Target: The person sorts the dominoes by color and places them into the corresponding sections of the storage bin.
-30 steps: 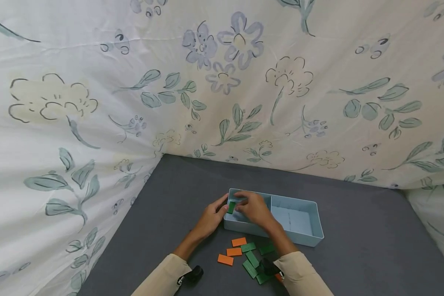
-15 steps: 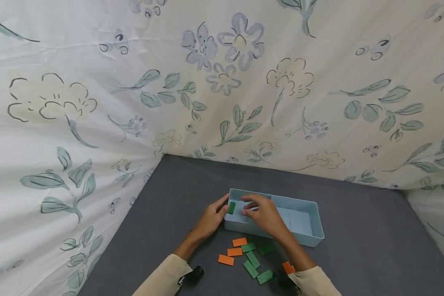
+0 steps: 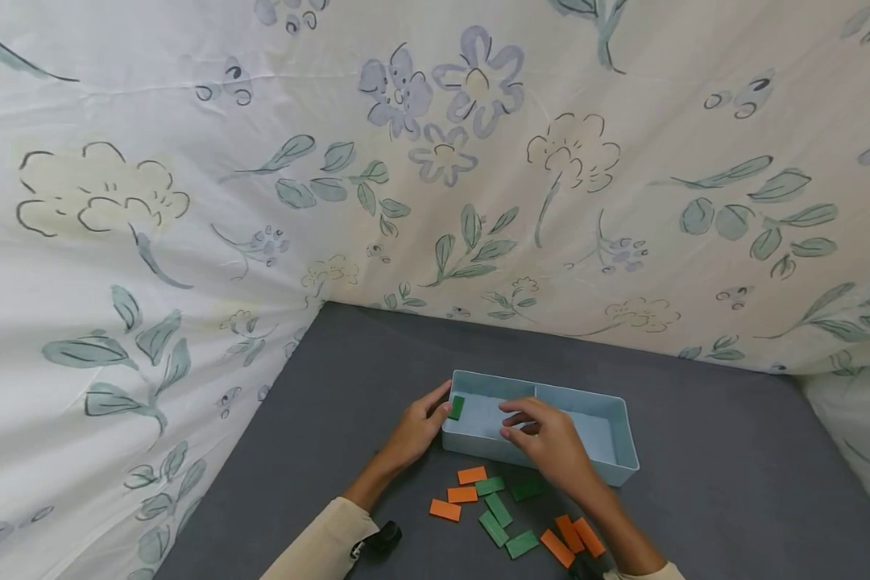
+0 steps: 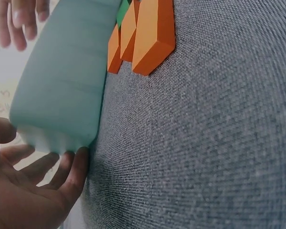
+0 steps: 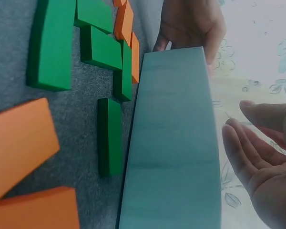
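A light blue two-compartment box (image 3: 487, 449) sits on the dark grey cloth. My left hand (image 3: 411, 431) holds its left end; in the left wrist view several fingertips (image 4: 78, 160) lie against the end wall and the thumb is at the rim. One green block (image 3: 456, 408) lies inside the left compartment, against its left wall. My right hand (image 3: 551, 443) hovers over the box near the divider, fingers loosely bent and apart from the thumb, with nothing between them. In the right wrist view that hand (image 5: 267, 152) is beside the box's upper edge, not touching it.
In front of the box lie several loose green blocks (image 3: 499, 510) and several orange blocks (image 3: 445, 510), some touching. Three orange blocks (image 3: 569, 534) lie below the right forearm. Floral fabric (image 3: 435, 201) hangs behind and along the left side.
My right hand has drawn back to the right from the green block, leaving it in the left compartment. The right forearm has uncovered the orange blocks. My left hand stays at the box's end.
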